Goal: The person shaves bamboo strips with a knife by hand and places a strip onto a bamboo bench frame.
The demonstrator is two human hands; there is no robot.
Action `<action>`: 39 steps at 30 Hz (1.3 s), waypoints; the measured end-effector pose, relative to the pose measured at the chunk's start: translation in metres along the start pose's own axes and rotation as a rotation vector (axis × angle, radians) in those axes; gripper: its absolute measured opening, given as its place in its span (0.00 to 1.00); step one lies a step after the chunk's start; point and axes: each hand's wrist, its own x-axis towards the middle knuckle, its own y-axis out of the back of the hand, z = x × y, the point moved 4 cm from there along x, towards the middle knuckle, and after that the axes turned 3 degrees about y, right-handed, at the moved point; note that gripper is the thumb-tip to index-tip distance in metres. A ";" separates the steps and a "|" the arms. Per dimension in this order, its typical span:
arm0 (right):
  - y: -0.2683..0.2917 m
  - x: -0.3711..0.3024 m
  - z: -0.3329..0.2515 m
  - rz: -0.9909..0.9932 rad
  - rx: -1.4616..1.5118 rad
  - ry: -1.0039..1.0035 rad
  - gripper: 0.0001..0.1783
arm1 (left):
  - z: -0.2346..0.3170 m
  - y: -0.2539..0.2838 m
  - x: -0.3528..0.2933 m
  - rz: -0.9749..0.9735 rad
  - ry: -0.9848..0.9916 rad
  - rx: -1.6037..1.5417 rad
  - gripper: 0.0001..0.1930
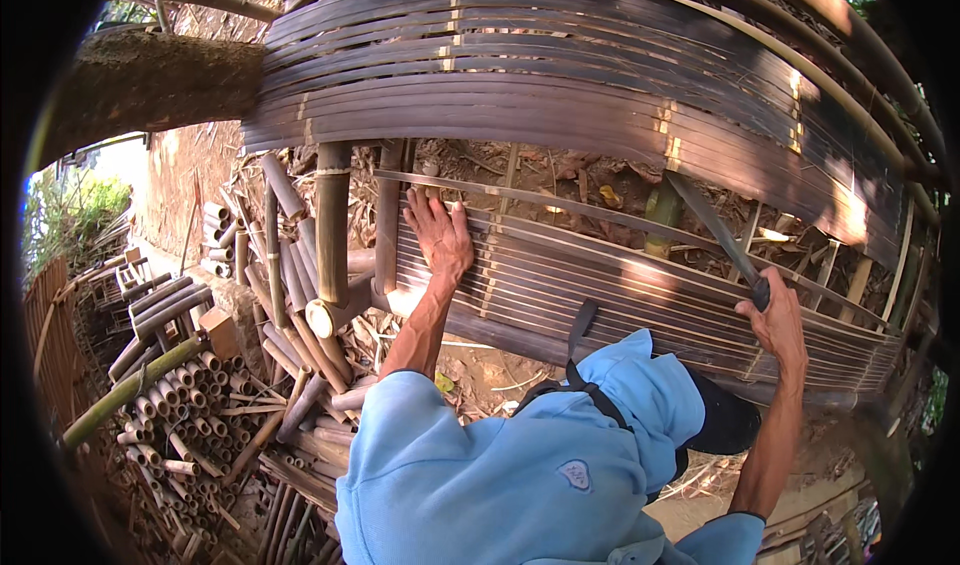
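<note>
My left hand [438, 233] lies flat with fingers spread on the left end of a lower panel of thin bamboo slats [560, 280]. In my right hand [776, 315] is a long machete [722, 233], its dark handle wrapped by my fingers. The blade points up and to the left, its tip near the edge of a higher slatted bamboo bench top [490, 115]. A loose long bamboo strip [590, 205] runs from beside my left fingertips toward the right, passing under the blade. Behind it stands a green bamboo piece [662, 215].
A thick log [160, 80] extends in from the left. Bamboo posts [333, 205] stand beside the panel. Stacked cut bamboo tubes [190, 405] and longer poles [290, 355] fill the lower left. Dry leaves cover the soil [580, 173] between the slatted surfaces.
</note>
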 end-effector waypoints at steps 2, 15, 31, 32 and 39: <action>0.003 -0.002 -0.004 0.009 -0.007 0.011 0.27 | -0.002 0.002 -0.001 -0.011 0.002 -0.005 0.31; -0.035 0.019 0.007 0.178 -0.123 0.110 0.24 | 0.011 0.005 0.019 -0.099 -0.192 0.009 0.15; -0.037 0.020 0.004 0.125 -0.149 0.080 0.25 | 0.007 -0.006 0.040 0.121 -0.194 -0.140 0.21; -0.038 0.020 0.002 0.136 -0.152 0.077 0.25 | 0.005 -0.007 0.040 0.124 -0.183 -0.144 0.20; -0.040 0.019 -0.003 0.227 -0.152 0.152 0.24 | -0.005 -0.014 0.041 0.126 -0.082 -0.177 0.17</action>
